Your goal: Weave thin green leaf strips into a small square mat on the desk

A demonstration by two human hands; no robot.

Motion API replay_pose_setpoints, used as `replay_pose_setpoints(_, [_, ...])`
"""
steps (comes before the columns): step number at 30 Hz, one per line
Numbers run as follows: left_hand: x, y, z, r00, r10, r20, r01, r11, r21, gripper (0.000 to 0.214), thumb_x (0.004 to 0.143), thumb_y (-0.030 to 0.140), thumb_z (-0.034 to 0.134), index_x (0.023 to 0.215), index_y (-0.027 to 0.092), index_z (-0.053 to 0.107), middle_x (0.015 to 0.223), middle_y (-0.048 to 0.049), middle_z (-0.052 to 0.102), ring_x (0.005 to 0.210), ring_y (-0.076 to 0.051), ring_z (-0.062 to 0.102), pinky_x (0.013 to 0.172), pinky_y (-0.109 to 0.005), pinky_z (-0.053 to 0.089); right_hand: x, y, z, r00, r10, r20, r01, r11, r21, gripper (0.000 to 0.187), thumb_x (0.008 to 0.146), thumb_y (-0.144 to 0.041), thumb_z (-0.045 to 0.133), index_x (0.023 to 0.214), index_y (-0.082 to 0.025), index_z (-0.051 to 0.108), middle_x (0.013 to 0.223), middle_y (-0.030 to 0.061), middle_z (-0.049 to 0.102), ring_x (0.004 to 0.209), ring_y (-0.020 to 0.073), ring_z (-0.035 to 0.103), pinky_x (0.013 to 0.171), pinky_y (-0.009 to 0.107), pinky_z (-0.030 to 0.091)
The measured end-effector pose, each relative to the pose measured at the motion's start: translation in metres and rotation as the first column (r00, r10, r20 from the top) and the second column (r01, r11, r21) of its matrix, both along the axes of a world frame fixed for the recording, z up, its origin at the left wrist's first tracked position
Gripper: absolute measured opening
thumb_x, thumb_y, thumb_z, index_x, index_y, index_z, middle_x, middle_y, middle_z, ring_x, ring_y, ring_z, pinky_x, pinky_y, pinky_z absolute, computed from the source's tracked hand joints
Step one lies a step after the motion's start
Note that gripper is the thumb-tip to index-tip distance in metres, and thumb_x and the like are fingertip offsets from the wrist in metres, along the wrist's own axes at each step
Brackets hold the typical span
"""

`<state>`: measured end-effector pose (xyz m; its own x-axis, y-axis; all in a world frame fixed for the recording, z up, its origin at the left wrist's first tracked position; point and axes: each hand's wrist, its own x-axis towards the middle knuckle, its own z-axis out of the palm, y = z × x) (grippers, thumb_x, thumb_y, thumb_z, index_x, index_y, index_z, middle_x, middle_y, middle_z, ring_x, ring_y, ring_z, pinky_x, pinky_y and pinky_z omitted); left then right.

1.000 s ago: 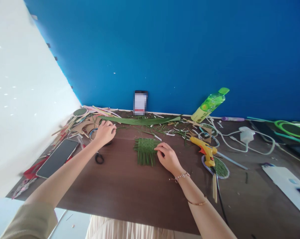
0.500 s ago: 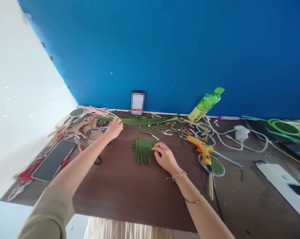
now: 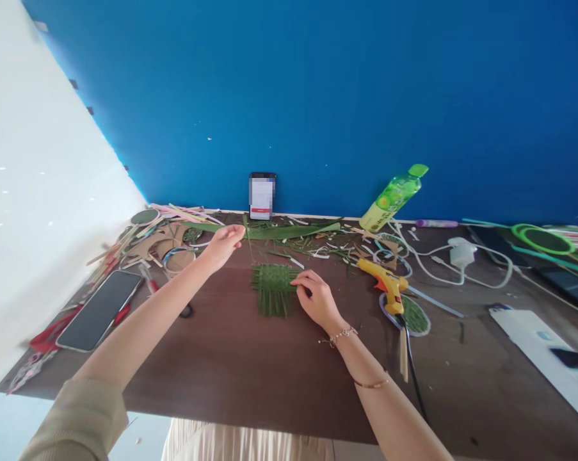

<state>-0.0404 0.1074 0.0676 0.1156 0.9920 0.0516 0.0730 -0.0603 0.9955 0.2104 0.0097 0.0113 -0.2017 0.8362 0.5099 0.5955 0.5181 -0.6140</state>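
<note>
A small woven mat of green leaf strips (image 3: 273,289) lies on the dark brown table, its loose strip ends pointing toward me. At its right side, my right hand (image 3: 316,298) has thumb and forefinger closed on the strip ends. My left hand (image 3: 225,244) is raised behind the mat and to its left, fingers pinched together. A thin green leaf strip (image 3: 248,238) stands almost upright from those fingertips, its lower end near the mat's back edge. Behind the hands, a long broad green leaf (image 3: 289,232) lies across the table.
A phone (image 3: 262,196) leans on the blue wall. To the right are a green bottle (image 3: 393,198), a yellow glue gun (image 3: 387,283) and a white charger (image 3: 462,253). On the left lie another phone (image 3: 99,310), scissors (image 3: 150,279) and cardboard scraps (image 3: 157,242). Leaf cuttings line the back.
My left hand has lifted off the broad leaf and moved slightly right, now with a thin strip in its fingers. My right hand stays at the mat's edge.
</note>
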Motion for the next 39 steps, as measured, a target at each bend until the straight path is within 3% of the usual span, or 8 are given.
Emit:
replay_pose_setpoints(6, [0.036,-0.032,0.007,0.983,-0.119,0.140,0.147,0.968,-0.205,0.027,0.076,0.039,0.068,0.075,0.013,0.061,0.067,-0.0003,0.054,0.058,-0.007,0.045,0.058,-0.021,0.038,-0.002,-0.002,0.009,0.960,-0.036,-0.279,-0.008,0.988,-0.156,0.017,0.080,-0.021,0.052,0.079,-0.021,0.069,0.082,0.0045,0.061,0.064,0.0130,0.051,0.057,0.027,0.043])
replay_pose_setpoints(13, [0.082,-0.068,0.003,0.973,-0.232,0.004,0.221,0.919,-0.326,0.013,0.078,0.024,0.065,0.073,0.012,0.064,0.061,0.0020,0.057,0.057,-0.007,0.047,0.060,-0.021,0.037,-0.009,-0.004,0.015,0.650,-0.154,-0.744,-0.258,0.876,-0.407,0.026,0.073,-0.043,0.069,0.088,-0.021,0.069,0.064,-0.0015,0.056,0.059,0.0107,0.046,0.056,0.026,0.038])
replay_pose_setpoints(16, [0.095,-0.076,-0.003,0.965,-0.249,-0.078,0.213,0.925,-0.314,0.012,0.081,0.020,0.060,0.074,0.012,0.064,0.061,0.0021,0.058,0.058,-0.008,0.048,0.062,-0.021,0.038,-0.013,-0.005,0.017,0.550,-0.221,-0.805,-0.291,0.853,-0.433,0.024,0.064,-0.038,0.077,0.078,-0.021,0.068,0.065,-0.0023,0.057,0.058,0.0096,0.046,0.056,0.025,0.039])
replay_pose_setpoints(20, [0.100,-0.080,-0.011,0.941,-0.275,-0.196,0.220,0.940,-0.262,0.017,0.083,0.024,0.056,0.075,0.012,0.066,0.063,-0.0002,0.062,0.058,-0.010,0.052,0.060,-0.022,0.041,-0.012,-0.005,0.020,0.485,-0.272,-0.831,-0.354,0.808,-0.471,0.020,0.062,-0.031,0.079,0.069,-0.019,0.065,0.064,-0.0033,0.056,0.058,0.0078,0.047,0.055,0.023,0.039])
replay_pose_setpoints(23, [0.092,-0.072,-0.017,0.915,-0.253,-0.313,0.210,0.964,-0.165,0.015,0.080,0.022,0.056,0.079,0.014,0.069,0.072,-0.0020,0.067,0.065,-0.013,0.058,0.066,-0.024,0.044,-0.009,-0.003,0.019,0.417,-0.312,-0.854,-0.393,0.785,-0.479,0.020,0.061,-0.029,0.079,0.066,-0.019,0.063,0.062,-0.0035,0.055,0.057,0.0079,0.049,0.054,0.022,0.041])
replay_pose_setpoints(30, [0.051,-0.008,-0.021,0.808,-0.009,-0.590,0.119,0.982,0.148,0.012,0.077,0.021,0.061,0.083,0.018,0.071,0.091,-0.0072,0.066,0.094,-0.024,0.056,0.093,-0.039,0.038,0.001,0.007,0.013,0.273,-0.357,-0.893,-0.223,0.880,-0.420,0.024,0.061,-0.027,0.078,0.067,-0.020,0.057,0.062,-0.0064,0.055,0.054,0.0053,0.050,0.053,0.020,0.042])
replay_pose_setpoints(35, [0.057,0.014,-0.025,0.748,-0.048,-0.662,0.270,0.933,0.238,0.003,0.070,0.023,0.071,0.068,0.021,0.070,0.090,-0.0072,0.065,0.104,-0.028,0.048,0.097,-0.041,0.030,0.010,0.011,0.009,0.242,-0.363,-0.900,-0.147,0.903,-0.404,0.027,0.062,-0.027,0.078,0.069,-0.021,0.052,0.062,-0.0057,0.058,0.060,0.0094,0.059,0.058,0.023,0.048])
replay_pose_setpoints(39, [0.067,0.012,-0.031,0.740,-0.106,-0.664,0.354,0.901,0.251,0.018,0.073,0.016,0.067,0.056,0.019,0.062,0.077,-0.0074,0.063,0.100,-0.027,0.048,0.097,-0.042,0.026,0.013,0.013,0.007,0.234,-0.358,-0.904,-0.100,0.916,-0.389,0.027,0.064,-0.029,0.077,0.073,-0.022,0.052,0.064,-0.0047,0.060,0.071,0.0136,0.065,0.070,0.029,0.053])
